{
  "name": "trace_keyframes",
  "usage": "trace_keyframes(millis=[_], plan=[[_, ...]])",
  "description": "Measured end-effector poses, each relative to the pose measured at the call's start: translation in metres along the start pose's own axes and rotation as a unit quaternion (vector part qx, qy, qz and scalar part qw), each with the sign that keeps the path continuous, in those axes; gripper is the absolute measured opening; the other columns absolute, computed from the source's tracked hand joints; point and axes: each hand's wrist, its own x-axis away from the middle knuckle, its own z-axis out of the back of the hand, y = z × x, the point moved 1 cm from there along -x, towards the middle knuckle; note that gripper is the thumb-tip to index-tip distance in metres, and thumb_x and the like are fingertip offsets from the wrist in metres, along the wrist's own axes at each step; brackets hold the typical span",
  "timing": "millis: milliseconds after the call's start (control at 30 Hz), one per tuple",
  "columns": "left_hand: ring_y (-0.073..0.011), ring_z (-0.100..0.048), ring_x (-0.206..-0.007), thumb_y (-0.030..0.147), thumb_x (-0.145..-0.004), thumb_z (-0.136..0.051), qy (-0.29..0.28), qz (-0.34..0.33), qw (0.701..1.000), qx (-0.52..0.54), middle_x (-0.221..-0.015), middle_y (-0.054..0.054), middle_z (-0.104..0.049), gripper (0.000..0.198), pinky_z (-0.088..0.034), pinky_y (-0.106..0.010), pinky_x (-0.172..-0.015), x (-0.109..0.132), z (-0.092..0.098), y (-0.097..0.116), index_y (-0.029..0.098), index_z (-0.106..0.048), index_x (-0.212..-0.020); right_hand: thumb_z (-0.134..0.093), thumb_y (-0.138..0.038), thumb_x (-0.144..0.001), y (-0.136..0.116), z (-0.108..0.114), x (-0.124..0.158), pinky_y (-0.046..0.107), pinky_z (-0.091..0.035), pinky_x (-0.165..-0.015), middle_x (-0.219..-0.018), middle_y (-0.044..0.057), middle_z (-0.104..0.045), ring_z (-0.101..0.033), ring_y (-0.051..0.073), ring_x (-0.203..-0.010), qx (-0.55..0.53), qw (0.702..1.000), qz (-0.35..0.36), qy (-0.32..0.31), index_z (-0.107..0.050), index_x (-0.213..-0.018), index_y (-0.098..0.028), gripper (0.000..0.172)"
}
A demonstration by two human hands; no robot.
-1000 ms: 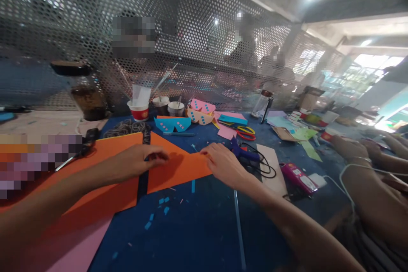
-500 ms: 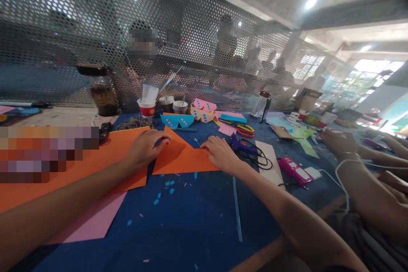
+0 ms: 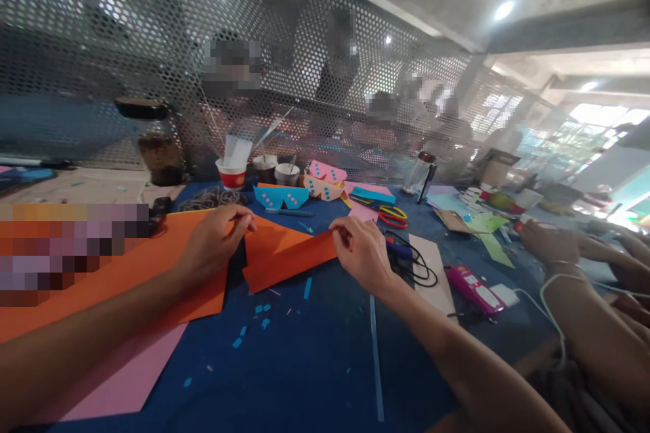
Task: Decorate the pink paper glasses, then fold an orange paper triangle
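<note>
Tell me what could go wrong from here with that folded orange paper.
The right hand pinches the right end of the folded orange paper piece; its lower left corner looks loose, so the fold might slip askew.
The blue plastic glue gun and its looped black cord lie close beside that hand, which could brush or snag them.
Small blue paper scraps on the dark blue table lie on the paper's near side and might get trapped in the fold.

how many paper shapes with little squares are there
3: a blue shape before the cups, a peach shape to its right, a pink shape behind that. Others may be hidden.
</note>
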Motion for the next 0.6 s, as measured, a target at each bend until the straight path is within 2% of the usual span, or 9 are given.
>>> trace_keyframes(millis=[100, 267, 433, 600], plan=[[-0.0310, -0.068, -0.111, 0.041, -0.104, -0.046, -0.006, -0.021, 1.000, -0.011, -0.105, -0.006, -0.078, 0.029, -0.050, -0.045, -0.106, 0.001, -0.003, -0.005, 0.023, -0.068, -0.096, -0.057, -0.020, -0.102, -0.001, 0.002, 0.001, 0.035, -0.045, -0.089, -0.089, 0.002, -0.078, -0.071, 0.020, -0.082, -0.032, 0.999, -0.004, 0.034, -0.070, -0.105, -0.024, 0.014], [-0.0350, -0.066, -0.126, 0.048, -0.105, -0.042, -0.023, -0.054, 0.998, -0.022, -0.124, -0.011, -0.079, 0.041, -0.051, -0.049, -0.112, -0.005, -0.009, -0.012, 0.023, -0.073, -0.115, -0.056, -0.028, -0.104, 0.008, 0.002, 0.001, 0.035, -0.048, -0.092, -0.097, 0.005, -0.081, -0.073, 0.022, -0.091, -0.067, 0.996, -0.004, 0.051, -0.068, -0.097, -0.025, 0.014], [-0.0339, -0.057, -0.146, 0.054, -0.105, -0.040, -0.066, -0.103, 0.992, -0.040, -0.146, -0.010, -0.075, 0.053, -0.038, -0.053, -0.128, -0.010, -0.020, -0.016, 0.024, -0.074, -0.134, -0.056, -0.035, -0.105, 0.014, 0.000, 0.002, 0.037, -0.048, -0.093, -0.092, 0.004, -0.079, -0.072, 0.023, -0.089, -0.066, 0.992, 0.000, 0.109, -0.068, -0.092, -0.025, 0.021], [-0.0328, -0.048, -0.156, 0.056, -0.108, -0.036, -0.097, -0.123, 0.986, -0.055, -0.157, -0.010, -0.068, 0.061, -0.031, -0.054, -0.131, -0.012, -0.031, -0.023, 0.024, -0.067, -0.149, -0.057, -0.035, -0.104, 0.008, 0.001, 0.004, 0.040, -0.050, -0.096, -0.091, 0.004, -0.078, -0.071, 0.025, -0.094, -0.063, 0.988, 0.012, 0.143, -0.069, -0.090, -0.026, 0.021]])
